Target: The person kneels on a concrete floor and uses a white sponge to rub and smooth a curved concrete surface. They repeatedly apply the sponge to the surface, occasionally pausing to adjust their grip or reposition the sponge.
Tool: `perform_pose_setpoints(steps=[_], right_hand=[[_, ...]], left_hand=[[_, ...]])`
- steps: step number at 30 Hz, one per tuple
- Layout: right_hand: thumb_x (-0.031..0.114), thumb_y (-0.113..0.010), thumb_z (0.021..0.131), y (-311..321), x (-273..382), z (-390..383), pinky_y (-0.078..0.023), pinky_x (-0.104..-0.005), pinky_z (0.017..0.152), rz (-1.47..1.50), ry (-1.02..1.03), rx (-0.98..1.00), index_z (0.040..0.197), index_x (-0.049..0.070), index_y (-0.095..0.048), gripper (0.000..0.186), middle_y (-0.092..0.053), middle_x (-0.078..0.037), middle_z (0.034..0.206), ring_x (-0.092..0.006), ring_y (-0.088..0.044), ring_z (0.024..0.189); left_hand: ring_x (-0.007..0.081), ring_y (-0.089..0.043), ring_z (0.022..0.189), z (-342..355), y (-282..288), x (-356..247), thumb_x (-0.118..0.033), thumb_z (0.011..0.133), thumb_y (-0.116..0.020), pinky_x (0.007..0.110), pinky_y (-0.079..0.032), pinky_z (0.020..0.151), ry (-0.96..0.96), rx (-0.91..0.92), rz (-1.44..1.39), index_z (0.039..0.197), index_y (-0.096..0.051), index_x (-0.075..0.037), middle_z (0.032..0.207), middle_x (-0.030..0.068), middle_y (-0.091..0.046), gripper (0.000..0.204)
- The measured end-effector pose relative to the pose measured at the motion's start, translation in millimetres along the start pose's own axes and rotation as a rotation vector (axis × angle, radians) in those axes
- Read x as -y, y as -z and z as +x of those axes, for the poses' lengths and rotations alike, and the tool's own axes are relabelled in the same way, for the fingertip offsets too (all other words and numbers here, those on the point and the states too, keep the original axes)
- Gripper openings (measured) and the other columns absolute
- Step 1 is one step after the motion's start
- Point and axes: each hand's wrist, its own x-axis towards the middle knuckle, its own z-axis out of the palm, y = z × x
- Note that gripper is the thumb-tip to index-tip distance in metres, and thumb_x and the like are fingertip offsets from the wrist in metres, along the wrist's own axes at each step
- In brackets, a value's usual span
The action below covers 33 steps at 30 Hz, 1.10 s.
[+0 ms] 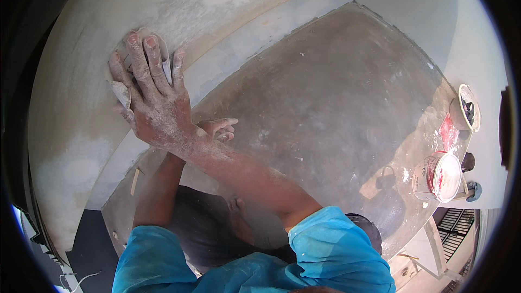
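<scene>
My right hand (157, 89), coated in white dust, reaches across to the left and presses flat on the pale plastered wall (81, 103). Under its palm is a folded sheet of sandpaper (121, 93), whose light edges show beside the thumb and between the spread fingers. My left hand (218, 128) is partly hidden beneath my right forearm. One of its fingers points out to the right and the others are loosely bent. No object shows in it.
Below the wall lies a grey, dusty concrete floor (325, 92). On the right stand a white-smeared bucket (422, 179) and a second bucket (459, 115) holding dark items, with a red-and-white packet (448, 133) between them. A thin stick (134, 182) lies near the wall's base.
</scene>
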Motion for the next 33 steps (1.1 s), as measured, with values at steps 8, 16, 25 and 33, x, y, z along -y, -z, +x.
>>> perform_pose_setpoints(steps=[8, 16, 25, 33], right_hand=[[0.03, -0.038, 0.11, 83, -138, 93, -0.01, -0.0724, 0.116, -0.011, -0.483, -0.314, 0.151, -0.011, -0.027, 0.059, -0.012, -0.034, 0.16, -0.0541, -0.01, 0.149], [0.042, -0.056, 0.1, 29, -56, 32, -0.013, -0.0734, 0.116, -0.137, 0.16, 0.009, 0.156, 0.008, -0.033, 0.07, -0.013, -0.021, 0.167, -0.0467, -0.011, 0.153], [0.04, -0.053, 0.102, 43, -58, 63, -0.012, -0.0731, 0.116, -0.075, -0.07, -0.116, 0.154, 0.004, -0.036, 0.065, -0.016, -0.023, 0.165, -0.0456, -0.015, 0.152], [0.033, -0.059, 0.1, 82, -95, 99, -0.021, -0.077, 0.112, -0.205, 0.075, -0.133, 0.151, 0.014, -0.042, 0.057, -0.024, -0.015, 0.164, -0.0393, -0.025, 0.15]], left_hand=[[0.0226, -0.065, 0.115, -16, -3, -65, -0.023, 0.1, -0.063, 0.038, -0.049, 0.101, 0.09, -0.102, 0.198, 0.144, -0.054, -0.009, 0.119, 0.0106, -0.071, 0.047], [0.0287, -0.068, 0.105, -11, -2, -38, -0.015, 0.095, -0.069, 0.037, -0.052, 0.093, -0.122, -0.179, 0.273, 0.133, -0.062, -0.007, 0.111, 0.0125, -0.073, 0.039], [0.0218, -0.065, 0.07, -48, -6, -114, -0.012, 0.094, -0.068, 0.037, -0.053, 0.067, -0.785, -0.979, 0.556, 0.095, -0.07, -0.007, 0.079, 0.0049, -0.072, 0.005], [0.0196, -0.057, 0.07, -68, 1, -121, -0.022, 0.102, -0.056, 0.036, -0.044, 0.066, -0.928, -1.147, 0.633, 0.103, -0.065, -0.007, 0.078, 0.0062, -0.069, 0.017]])
